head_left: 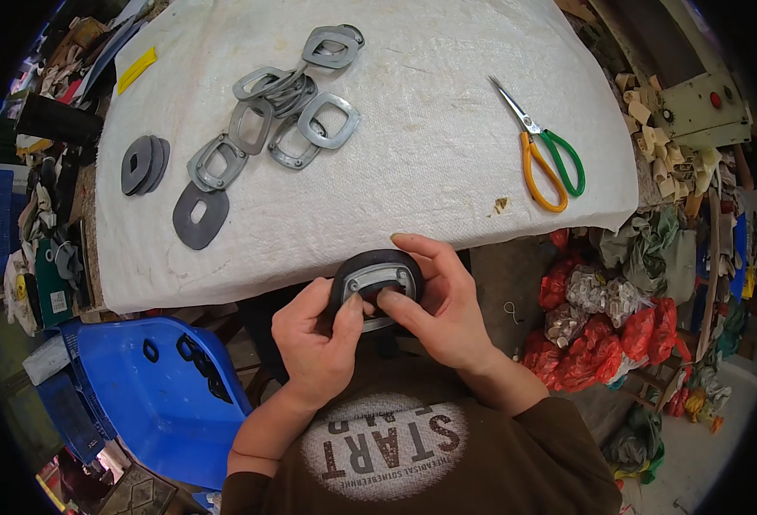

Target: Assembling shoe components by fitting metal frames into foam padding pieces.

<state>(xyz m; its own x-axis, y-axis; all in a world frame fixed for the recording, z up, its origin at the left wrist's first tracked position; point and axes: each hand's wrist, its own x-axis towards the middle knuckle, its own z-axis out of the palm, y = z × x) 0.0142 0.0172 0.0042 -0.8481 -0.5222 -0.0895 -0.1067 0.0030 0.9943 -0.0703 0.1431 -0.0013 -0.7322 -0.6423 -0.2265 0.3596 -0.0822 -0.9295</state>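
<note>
Both hands hold one piece just off the table's front edge: a grey metal frame [389,277] set in a dark rubber ring [363,260]. My left hand [317,335] is closed round its left side, the thumb pressing on the frame. The fingers of my right hand [444,316] wrap the right side, its thumb bent into the central opening. What the fingers do underneath is hidden. On the table beyond lie several loose metal frames [330,120] in an overlapping heap. A grey oval pad with a slot [201,216] lies partly under one frame.
Scissors [529,129] with orange and green handles lie at the table's right. A stack of grey pads [142,165] and a yellow strip [137,70] are at left. A blue tub [160,403] with black rings [202,365] stands lower left; red bags [580,352] sit lower right.
</note>
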